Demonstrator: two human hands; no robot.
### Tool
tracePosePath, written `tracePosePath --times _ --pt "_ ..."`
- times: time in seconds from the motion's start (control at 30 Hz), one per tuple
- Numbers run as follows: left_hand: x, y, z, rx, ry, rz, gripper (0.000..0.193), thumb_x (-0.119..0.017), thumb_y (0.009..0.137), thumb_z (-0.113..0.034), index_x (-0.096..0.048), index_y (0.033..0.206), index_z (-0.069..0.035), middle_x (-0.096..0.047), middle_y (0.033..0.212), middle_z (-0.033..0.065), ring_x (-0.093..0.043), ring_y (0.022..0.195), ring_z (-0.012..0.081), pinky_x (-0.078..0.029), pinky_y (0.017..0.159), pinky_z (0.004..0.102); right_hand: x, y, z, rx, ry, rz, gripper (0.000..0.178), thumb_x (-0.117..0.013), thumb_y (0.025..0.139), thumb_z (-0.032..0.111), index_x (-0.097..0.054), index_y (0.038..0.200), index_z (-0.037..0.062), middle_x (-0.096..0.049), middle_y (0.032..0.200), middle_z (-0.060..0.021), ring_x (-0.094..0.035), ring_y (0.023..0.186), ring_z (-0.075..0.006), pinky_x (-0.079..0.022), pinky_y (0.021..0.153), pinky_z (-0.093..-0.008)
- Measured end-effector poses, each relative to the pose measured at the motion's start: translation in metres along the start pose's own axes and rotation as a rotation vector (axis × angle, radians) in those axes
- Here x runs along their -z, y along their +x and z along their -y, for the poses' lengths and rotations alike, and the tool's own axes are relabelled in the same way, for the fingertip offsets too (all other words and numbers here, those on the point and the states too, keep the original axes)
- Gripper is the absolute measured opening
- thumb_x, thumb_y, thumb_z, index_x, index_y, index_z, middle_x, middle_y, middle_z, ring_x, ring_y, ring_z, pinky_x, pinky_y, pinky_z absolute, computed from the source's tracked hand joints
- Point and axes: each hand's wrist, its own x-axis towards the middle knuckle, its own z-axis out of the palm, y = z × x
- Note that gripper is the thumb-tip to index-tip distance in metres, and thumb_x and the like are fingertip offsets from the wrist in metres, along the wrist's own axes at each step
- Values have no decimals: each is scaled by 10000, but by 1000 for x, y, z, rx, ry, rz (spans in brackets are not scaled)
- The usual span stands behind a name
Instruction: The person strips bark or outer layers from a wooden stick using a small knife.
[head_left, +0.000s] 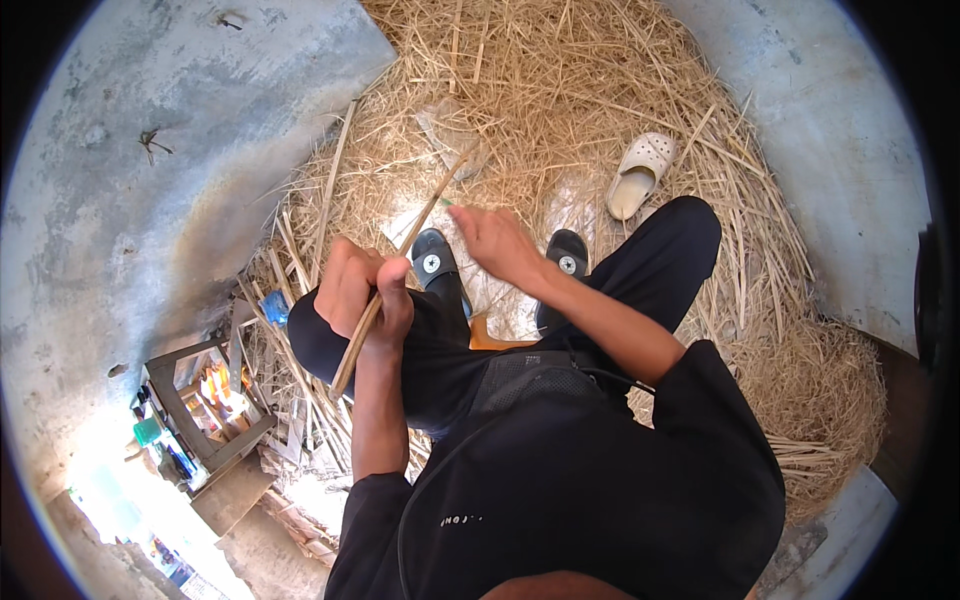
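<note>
My left hand (365, 285) is closed round a long brown wooden stick (362, 345), above my left knee. Its thick near end lies along my left forearm. The thinner far part slants up and to the right, past a dark band; whether it is all wood there I cannot tell. Close to that far part, my right hand (497, 243) is closed, fingertips pressed together. A small green tip shows at its fingers, but what they hold is too small to make out. Both hands are above my dark sandals (432, 262).
Pale shavings and thin strips (560, 70) cover the floor ahead and to the right. A cream clog (641, 170) lies on them, beyond my right knee. Grey sheets (200, 130) stand at both sides. At the lower left is a wooden frame (190, 400) with coloured items.
</note>
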Motion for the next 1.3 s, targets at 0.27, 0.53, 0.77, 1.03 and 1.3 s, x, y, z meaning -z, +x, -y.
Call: tracePosePath --times 0.27,0.53,0.77,1.03,1.3 --pt "-1 5 -1 5 27 -6 463 -714 872 -300 -458 607 -19 -432 546 63 -427 460 173 -337 412 274 15 9 -19 -57 -48 -8 534 -399 1019 369 -597 753 -51 -556 639 -290 -575 632 -469 -452 608 -499" --pt "-2 -3 3 130 76 -115 488 -586 962 -340 -453 628 -10 -404 557 68 -382 458 178 -289 419 308 -10 6 -2 11 -79 31 506 -411 1010 378 -616 772 -18 -570 624 -279 -591 612 -462 -467 582 -522" --pt "5 -8 9 238 113 -134 483 -571 978 -298 -422 620 -9 -341 563 62 -331 470 159 -237 436 321 -19 29 -41 -75 -182 19 575 -412 1003 424 -628 721 -28 -584 603 -280 -616 611 -462 -478 607 -543" --pt "7 -4 0 109 149 -25 466 -509 1009 -302 -446 645 -18 -420 582 23 -389 501 103 -300 477 277 -1 -1 35 182 76 -47 578 -392 1011 420 -625 759 -46 -579 627 -295 -591 610 -479 -459 598 -544" --pt "4 -7 -3 107 150 -2 484 -536 993 -321 -432 627 -22 -387 573 38 -380 491 124 -275 470 289 5 26 -15 -118 -166 136 580 -386 1013 414 -635 764 -47 -596 705 -310 -605 706 -472 -468 669 -525"
